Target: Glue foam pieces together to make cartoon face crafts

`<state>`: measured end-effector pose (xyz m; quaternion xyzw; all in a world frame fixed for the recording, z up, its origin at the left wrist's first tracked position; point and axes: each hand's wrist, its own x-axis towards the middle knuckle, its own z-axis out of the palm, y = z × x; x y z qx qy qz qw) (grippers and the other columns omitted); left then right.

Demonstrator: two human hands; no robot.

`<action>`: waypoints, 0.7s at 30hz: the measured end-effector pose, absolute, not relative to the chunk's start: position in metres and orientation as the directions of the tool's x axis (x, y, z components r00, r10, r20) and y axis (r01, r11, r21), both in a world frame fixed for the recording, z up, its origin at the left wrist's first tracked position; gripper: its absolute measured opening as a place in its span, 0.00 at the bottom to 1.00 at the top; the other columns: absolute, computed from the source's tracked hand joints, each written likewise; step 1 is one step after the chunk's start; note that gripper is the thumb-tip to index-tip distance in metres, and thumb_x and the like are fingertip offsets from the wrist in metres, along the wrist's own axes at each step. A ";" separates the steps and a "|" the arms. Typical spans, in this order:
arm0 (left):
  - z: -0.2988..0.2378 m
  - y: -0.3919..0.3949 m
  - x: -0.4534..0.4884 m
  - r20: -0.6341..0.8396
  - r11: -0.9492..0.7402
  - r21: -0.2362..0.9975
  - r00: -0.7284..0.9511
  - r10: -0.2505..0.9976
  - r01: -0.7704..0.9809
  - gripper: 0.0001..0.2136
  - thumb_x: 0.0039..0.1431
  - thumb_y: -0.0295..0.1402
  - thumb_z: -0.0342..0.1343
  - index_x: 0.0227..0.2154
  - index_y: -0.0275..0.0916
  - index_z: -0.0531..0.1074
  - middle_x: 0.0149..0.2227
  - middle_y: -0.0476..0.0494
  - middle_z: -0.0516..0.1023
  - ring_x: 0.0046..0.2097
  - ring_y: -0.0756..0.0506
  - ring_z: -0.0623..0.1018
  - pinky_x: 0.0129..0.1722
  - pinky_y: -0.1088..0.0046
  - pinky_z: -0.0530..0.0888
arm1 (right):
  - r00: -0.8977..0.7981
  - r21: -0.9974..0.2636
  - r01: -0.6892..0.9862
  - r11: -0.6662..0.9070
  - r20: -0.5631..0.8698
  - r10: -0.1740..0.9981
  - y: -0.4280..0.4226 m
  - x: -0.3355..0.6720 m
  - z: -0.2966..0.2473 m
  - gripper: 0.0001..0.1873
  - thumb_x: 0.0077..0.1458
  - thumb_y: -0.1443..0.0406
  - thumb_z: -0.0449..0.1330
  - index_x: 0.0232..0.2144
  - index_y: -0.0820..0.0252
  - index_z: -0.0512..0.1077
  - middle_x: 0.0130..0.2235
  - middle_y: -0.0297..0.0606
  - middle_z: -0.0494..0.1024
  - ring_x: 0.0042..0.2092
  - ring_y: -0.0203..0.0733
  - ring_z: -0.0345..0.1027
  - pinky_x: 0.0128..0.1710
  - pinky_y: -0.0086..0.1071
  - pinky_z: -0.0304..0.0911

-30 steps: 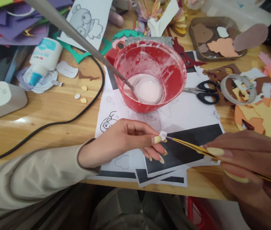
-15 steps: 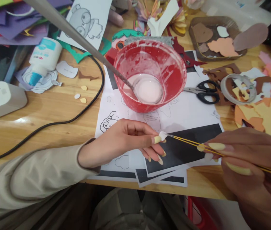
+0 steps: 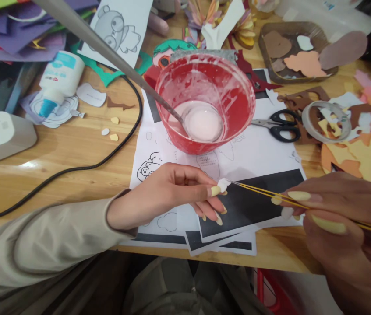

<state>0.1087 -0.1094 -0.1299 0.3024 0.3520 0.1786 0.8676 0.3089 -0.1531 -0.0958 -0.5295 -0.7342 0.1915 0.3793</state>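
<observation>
Surface: a wooden tabletop (image 3: 73,142), crowded along its far side and both ends. From my remote seat, the head view puts a printed sheet (image 3: 264,153) with line drawings in front of the person, with a black rectangle (image 3: 247,208) at its near right. A red bucket (image 3: 185,143) stands on the sheet, inside smeared whitish, a grey stick (image 3: 116,54) leaning into it.

Left hand (image 3: 175,188): I record thumb and fingertips pinching a small white piece (image 3: 224,185), held just above the black rectangle and nearer to me than the bucket. The other fingers curl loosely below.

Right hand (image 3: 343,214): thumb and fingers pinch slim yellow tweezers (image 3: 264,192). Their points meet the right edge of the white piece; I cannot tell whether they grip it or only sit against it.

Surroundings: scissors (image 3: 264,124) lie right of the bucket, a tape roll (image 3: 306,124) beside the black handles. Farther back I log a plastic tray (image 3: 303,80) of foam shapes. At left, a glue bottle (image 3: 63,74) lies near a white power strip (image 3: 4,135); a black cord (image 3: 83,168) curves across the wood.
</observation>
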 end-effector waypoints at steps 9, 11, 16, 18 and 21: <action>-0.132 -0.109 0.109 -0.493 0.758 0.642 0.698 0.520 -0.111 0.04 0.54 0.27 0.53 0.28 0.35 0.72 0.27 0.51 0.78 0.27 0.55 0.77 0.28 0.87 0.73 | -0.178 -0.682 0.628 0.376 0.344 0.922 -0.155 0.311 -0.097 0.04 0.56 0.62 0.52 0.33 0.53 0.67 0.28 0.28 0.71 0.34 0.31 0.64 0.36 0.30 0.60; -0.133 -0.109 0.109 -0.490 0.756 0.646 0.699 0.521 -0.111 0.04 0.54 0.27 0.53 0.27 0.34 0.72 0.27 0.50 0.78 0.27 0.54 0.77 0.28 0.87 0.72 | -0.172 -0.676 0.641 0.364 0.336 0.926 -0.155 0.312 -0.097 0.05 0.56 0.62 0.52 0.32 0.53 0.67 0.29 0.29 0.72 0.34 0.31 0.65 0.36 0.30 0.60; -0.131 -0.108 0.109 -0.496 0.756 0.647 0.697 0.517 -0.100 0.04 0.55 0.27 0.53 0.28 0.35 0.72 0.27 0.50 0.78 0.28 0.54 0.77 0.28 0.86 0.72 | -0.201 -0.638 0.653 0.408 0.374 0.906 -0.151 0.327 -0.104 0.05 0.53 0.65 0.54 0.34 0.53 0.68 0.30 0.29 0.71 0.33 0.32 0.65 0.36 0.32 0.60; -0.130 -0.107 0.108 -0.501 0.744 0.660 0.679 0.537 -0.102 0.04 0.54 0.28 0.53 0.28 0.36 0.72 0.27 0.51 0.78 0.27 0.55 0.77 0.28 0.86 0.72 | -0.274 -0.608 0.622 0.493 0.420 0.865 -0.149 0.333 -0.108 0.09 0.49 0.69 0.57 0.35 0.53 0.69 0.30 0.30 0.71 0.33 0.33 0.65 0.36 0.32 0.61; -0.128 -0.107 0.107 -0.520 0.734 0.673 0.646 0.559 -0.094 0.04 0.54 0.29 0.54 0.27 0.37 0.72 0.27 0.52 0.78 0.27 0.55 0.76 0.27 0.87 0.71 | -0.226 -0.626 0.631 0.458 0.417 0.880 -0.150 0.335 -0.108 0.10 0.48 0.69 0.57 0.35 0.53 0.69 0.30 0.30 0.71 0.33 0.33 0.66 0.37 0.32 0.61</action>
